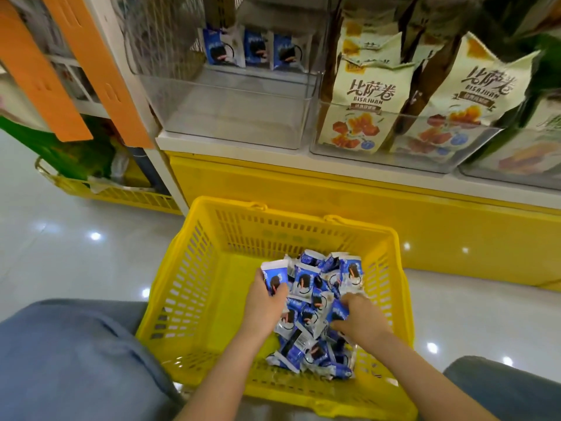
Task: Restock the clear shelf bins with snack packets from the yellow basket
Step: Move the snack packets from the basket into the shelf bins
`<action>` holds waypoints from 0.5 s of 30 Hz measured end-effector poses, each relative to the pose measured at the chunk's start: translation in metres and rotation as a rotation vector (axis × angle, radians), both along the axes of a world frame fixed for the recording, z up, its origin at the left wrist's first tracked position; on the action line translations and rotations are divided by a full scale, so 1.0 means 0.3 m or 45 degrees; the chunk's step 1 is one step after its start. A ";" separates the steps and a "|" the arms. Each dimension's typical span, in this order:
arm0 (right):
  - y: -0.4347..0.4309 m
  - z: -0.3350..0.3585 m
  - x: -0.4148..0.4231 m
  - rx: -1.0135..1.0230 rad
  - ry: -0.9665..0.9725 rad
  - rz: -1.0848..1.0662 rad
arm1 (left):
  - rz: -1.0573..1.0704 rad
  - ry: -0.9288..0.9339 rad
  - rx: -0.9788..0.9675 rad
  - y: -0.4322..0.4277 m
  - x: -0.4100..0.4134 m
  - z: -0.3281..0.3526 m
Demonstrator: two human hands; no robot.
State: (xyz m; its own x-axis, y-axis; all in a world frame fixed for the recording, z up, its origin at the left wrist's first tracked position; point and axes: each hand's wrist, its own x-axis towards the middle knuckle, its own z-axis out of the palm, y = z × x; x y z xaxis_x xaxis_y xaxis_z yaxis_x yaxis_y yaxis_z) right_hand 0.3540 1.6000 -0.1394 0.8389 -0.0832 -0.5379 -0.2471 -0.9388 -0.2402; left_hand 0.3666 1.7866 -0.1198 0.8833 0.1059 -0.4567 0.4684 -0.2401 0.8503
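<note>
**Q:** Surface and room?
**A:** Glossy pale tiled floor [76,253] with lamp reflections. White shelf ledge [230,147] across mid frame, over a yellow base panel [334,196]. Two orange strips [100,74] slant at upper left. A second basket [121,196], yellow, stands on the floor at left.

**Q:** Task items, location?
**A:** Yellow basket [194,268], lower centre, on the floor in front of the shelf, between two knees in blue denim [69,360]. Snack packets [312,302], blue and white, are heaped in its right half. Clear bin [230,117], upper centre, on the ledge; three shelved packets [253,51] at its back.

**Q:** Orientation?
**A:** Shelved packets: upright, side by side, printed faces to the camera. Heap: long axes in every direction, some face up, some face down. One held packet [274,276]: long axis toward the top of the frame, leaning slightly left, printed face up.

**Q:** Hands?
**A:** Left hand [265,305], at the heap's left edge: fingers and thumb clamped on the held packet's lower end. Right hand [361,320], at the heap's right edge: fingers curled, closed on one of the snack packets.

**Q:** Neighbouring stock?
**A:** Cream bags [364,104], upright and leaning back, in the adjacent bin [403,159], upper right, touching the clear bin's side.
</note>
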 end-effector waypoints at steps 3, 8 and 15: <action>0.014 0.080 0.059 0.462 -0.078 -0.282 | 0.065 0.044 -0.111 -0.028 0.021 0.023; 0.046 0.241 0.143 1.039 -0.101 -0.576 | 0.014 -0.129 0.029 -0.063 0.086 0.130; 0.115 0.510 0.274 1.421 -0.117 -0.549 | -0.088 -0.205 -0.435 -0.002 0.201 0.369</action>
